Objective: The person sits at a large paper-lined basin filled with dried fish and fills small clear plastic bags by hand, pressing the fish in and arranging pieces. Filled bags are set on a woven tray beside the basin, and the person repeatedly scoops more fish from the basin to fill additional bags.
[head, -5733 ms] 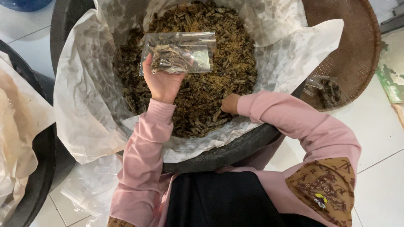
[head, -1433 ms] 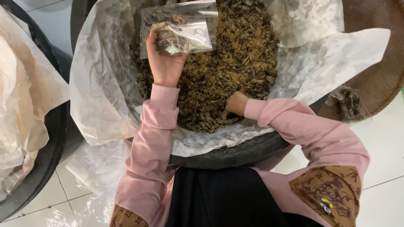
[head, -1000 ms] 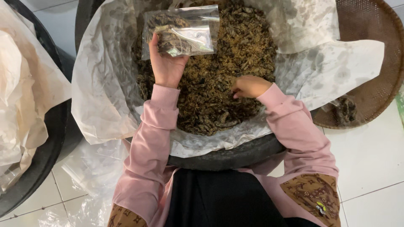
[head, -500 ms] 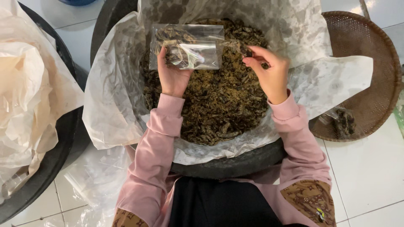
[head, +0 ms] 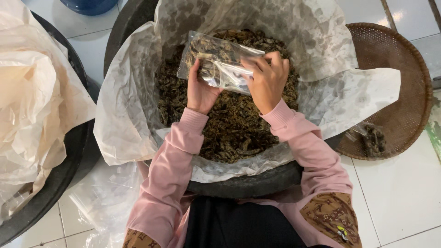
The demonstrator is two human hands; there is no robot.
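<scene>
Pouch (head: 220, 64) of clear plastic is being held crosswise over the dried leaves (head: 229, 133), its long axis running between the left hand (head: 201, 91) gripping one end and the right hand (head: 267, 80) pinching the other.

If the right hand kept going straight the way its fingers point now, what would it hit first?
The right hand points up and left, and its fingers already rest on the clear plastic bag of dark dried bits, which the left hand also holds. So the bag comes first; beyond it probably the paper liner, though depth is unclear.
</scene>
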